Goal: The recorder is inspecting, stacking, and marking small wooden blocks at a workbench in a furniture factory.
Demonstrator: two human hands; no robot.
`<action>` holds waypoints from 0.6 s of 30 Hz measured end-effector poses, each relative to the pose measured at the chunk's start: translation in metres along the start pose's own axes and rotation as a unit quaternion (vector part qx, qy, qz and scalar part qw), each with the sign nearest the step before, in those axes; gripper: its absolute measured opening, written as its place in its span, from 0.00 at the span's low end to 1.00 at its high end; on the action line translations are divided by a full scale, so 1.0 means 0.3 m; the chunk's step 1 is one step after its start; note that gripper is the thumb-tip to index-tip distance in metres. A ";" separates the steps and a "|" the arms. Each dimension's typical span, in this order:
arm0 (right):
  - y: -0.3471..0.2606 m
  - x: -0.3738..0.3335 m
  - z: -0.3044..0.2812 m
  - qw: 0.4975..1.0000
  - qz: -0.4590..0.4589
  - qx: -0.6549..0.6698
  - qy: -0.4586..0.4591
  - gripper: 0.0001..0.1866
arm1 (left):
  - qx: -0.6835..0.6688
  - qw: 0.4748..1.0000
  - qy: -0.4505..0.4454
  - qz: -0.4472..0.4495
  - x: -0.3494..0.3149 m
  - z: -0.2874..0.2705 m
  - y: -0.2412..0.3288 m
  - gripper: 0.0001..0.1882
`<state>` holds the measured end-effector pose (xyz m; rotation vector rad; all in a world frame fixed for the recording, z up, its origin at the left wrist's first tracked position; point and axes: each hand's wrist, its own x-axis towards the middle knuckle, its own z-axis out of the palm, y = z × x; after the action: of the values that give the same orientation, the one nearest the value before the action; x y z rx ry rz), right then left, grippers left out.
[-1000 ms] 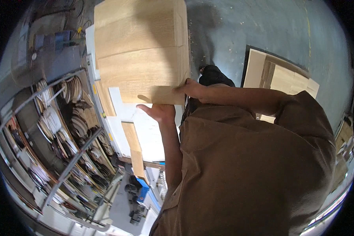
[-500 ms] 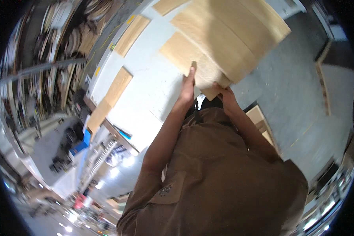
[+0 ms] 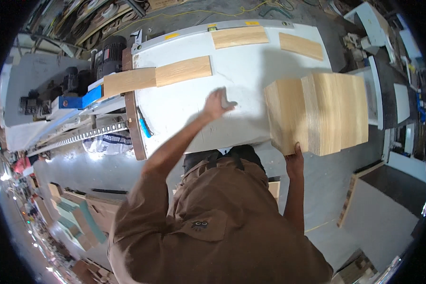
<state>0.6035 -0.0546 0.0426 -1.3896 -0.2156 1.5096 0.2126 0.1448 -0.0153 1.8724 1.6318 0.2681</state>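
Light wood-grain boards (image 3: 312,113) form an overlapping stack at the right end of the white table (image 3: 241,128). My right hand (image 3: 295,158) grips the near edge of the leftmost board, thumb on top and the other fingers hidden beneath. Over the middle of the table, my left hand (image 3: 216,104) has its thumb and fingers apart and nothing in it. Left of that hand, two narrow wooden strips (image 3: 183,71) lie end to end, the outer one reaching past the table's left edge. Two more short boards (image 3: 240,37) lie along the far side.
A long level (image 3: 189,32) runs along the table's far edge. A blue-handled cutter (image 3: 145,127) lies by the left edge, near a machine with a motor (image 3: 112,53). A large panel (image 3: 388,194) stands at right, and stacked pieces (image 3: 78,217) stand on the floor behind left.
My left hand has come off the boards and moved left over the table. My right hand stays at the boards' near edge, now further right. The whole view has turned.
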 end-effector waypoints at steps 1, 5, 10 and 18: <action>-0.004 -0.010 0.003 1.000 0.014 0.025 -0.012 0.38 | 0.041 0.999 0.001 -0.001 0.059 -0.079 -0.060 0.61; 0.023 -0.064 -0.040 0.983 0.058 0.134 0.113 0.49 | 0.324 0.946 -0.031 -0.007 0.230 -0.362 -0.297 0.70; 0.318 -0.125 -0.295 0.971 0.013 -0.103 0.214 0.43 | 0.295 0.952 -0.073 0.030 0.350 -0.471 -0.502 0.69; 1.172 -0.326 -0.960 0.738 -0.132 -0.656 -0.086 0.26 | 0.237 0.966 -0.077 0.066 0.326 -0.587 -0.449 0.61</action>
<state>0.6297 -0.4268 -0.2349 -2.0933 -1.7953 1.1593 0.0287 0.2986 0.0202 2.2934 1.5596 -0.2316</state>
